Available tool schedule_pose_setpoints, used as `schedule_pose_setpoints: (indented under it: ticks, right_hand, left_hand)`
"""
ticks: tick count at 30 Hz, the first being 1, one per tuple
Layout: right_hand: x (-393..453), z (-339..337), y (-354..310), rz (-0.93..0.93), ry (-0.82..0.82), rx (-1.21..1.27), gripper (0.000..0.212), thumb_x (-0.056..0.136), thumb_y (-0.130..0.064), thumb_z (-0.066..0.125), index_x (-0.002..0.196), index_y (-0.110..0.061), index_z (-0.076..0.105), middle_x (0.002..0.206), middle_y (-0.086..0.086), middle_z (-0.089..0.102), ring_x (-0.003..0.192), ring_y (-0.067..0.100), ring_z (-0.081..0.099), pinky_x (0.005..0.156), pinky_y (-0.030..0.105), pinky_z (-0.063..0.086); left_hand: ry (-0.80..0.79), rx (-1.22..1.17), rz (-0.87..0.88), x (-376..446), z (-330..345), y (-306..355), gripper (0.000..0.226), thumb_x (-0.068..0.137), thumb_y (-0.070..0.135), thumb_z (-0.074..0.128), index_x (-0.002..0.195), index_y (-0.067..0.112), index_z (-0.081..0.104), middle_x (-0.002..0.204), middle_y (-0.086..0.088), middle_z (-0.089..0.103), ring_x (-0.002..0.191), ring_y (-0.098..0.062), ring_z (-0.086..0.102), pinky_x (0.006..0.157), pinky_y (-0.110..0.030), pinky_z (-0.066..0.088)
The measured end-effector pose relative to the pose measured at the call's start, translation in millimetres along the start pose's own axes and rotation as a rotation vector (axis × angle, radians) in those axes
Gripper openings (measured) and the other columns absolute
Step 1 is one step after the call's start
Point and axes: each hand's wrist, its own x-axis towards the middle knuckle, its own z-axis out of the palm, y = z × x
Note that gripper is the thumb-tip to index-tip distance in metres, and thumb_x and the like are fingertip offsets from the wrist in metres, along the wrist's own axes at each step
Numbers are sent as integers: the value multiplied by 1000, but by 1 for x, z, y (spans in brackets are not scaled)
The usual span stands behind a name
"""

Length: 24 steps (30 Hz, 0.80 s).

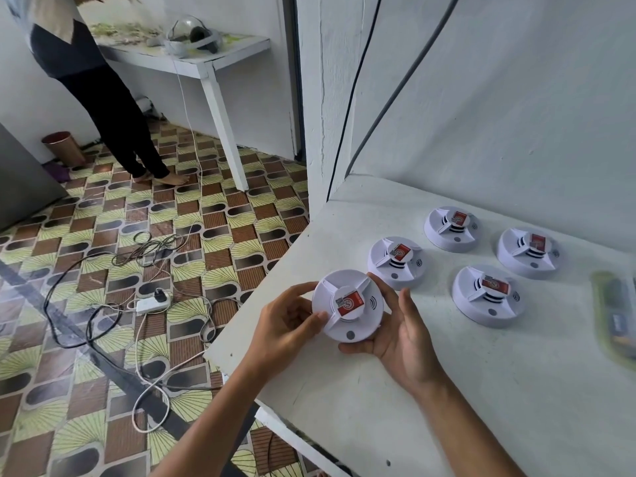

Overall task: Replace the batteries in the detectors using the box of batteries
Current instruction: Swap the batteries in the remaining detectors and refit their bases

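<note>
White painted walls (516, 98) enclose the room. The floor (103, 235) carries brown, green and black patterned tiles. A second white table (192, 60) stands against the far wall.

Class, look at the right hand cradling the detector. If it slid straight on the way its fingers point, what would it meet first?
Probably the nearest detector on the table: the right hand holds the held detector, fingers pointing up and away towards it. Depth is unclear, so it might pass just beside it.
</note>
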Motion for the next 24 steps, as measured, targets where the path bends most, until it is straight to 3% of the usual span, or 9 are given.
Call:
schedule_pose_setpoints:
  ticks: [4,14,19,24]
  right_hand:
    - [1,-1,0,12,-1,-2,95,58,-73,73,137,-26,47,129,12,62,108,36,64,67,46,58]
    - [4,-5,0,24,-41,23,84,59,-70,75,130,-30,54,128,13,63,106,36,65,68,47,58]
    - [7,-5,2,19,-18,22,79,63,-69,73,130,-31,56,130,12,61,108,36,64,68,46,58]
    - [7,-7,3,-30,12,-28,69,75,-67,64,133,-31,54,133,10,58,112,33,62,70,44,58]
  left_hand:
    - [-5,1,5,1,0,1,49,78,40,72,121,18,62,83,-11,72,73,-26,68,65,-45,56]
    - [14,-1,0,2,1,-1,46,79,39,72,120,20,63,81,-12,71,74,-32,66,67,-50,54]
    - [8,11,-6,4,0,-2,48,78,39,71,120,17,63,81,-11,71,71,-22,66,65,-39,55]
    - [-17,61,-9,9,-1,-4,48,79,42,70,121,23,62,83,-7,72,72,-23,67,64,-49,55]
